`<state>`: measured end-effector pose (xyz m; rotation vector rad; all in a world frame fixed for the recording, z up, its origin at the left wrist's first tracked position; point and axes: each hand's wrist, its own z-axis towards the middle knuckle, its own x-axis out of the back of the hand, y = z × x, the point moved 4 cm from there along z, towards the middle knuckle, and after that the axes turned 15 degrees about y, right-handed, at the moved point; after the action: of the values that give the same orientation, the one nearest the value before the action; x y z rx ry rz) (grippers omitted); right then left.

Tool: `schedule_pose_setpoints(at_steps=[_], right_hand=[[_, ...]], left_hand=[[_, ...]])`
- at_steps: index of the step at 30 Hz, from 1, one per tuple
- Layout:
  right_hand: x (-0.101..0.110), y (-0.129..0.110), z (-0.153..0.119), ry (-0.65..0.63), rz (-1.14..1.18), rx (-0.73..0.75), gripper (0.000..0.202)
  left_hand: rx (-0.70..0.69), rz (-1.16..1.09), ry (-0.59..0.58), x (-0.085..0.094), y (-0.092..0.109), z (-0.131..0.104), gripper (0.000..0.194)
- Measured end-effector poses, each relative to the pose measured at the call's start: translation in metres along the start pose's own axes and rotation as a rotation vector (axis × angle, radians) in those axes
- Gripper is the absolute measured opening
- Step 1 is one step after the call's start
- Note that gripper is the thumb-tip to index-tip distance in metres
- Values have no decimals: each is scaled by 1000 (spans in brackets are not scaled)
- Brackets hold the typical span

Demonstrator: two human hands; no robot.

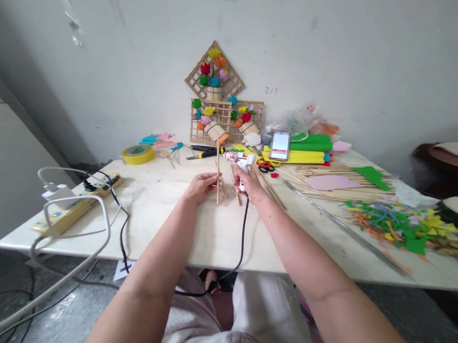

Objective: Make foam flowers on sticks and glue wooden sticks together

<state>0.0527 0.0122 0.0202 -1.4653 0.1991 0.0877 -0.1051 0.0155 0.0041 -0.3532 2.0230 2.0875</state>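
Observation:
Between the fingers of my left hand are thin wooden sticks, one standing nearly upright and another crossing it lower down. My right hand is closed around the grip of a white glue gun, whose nozzle points left toward the sticks. A black cord runs down from the gun's handle over the table edge. More loose sticks lie on the table just right of the gun. Whether the nozzle touches a stick I cannot tell.
Stick lattices with paper flowers lean on the wall. Left are yellow tape and a power strip with cables; a utility knife and scissors lie behind my hands. Paper scraps and thin metal rods lie right.

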Motion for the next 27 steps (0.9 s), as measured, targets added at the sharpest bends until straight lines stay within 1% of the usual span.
schedule_pose_setpoints(at_steps=[13,19,27], right_hand=[[-2,2,0,-31,38,7,45],[-3,1,-4,-27,-9,-2,44],[-2,1,0,1,37,41,46]], left_hand=[[-19,-13,12,3,-1,4,33],[-42,10,14,5,-1,5,34],[-35,27,30,4,0,3,37]])
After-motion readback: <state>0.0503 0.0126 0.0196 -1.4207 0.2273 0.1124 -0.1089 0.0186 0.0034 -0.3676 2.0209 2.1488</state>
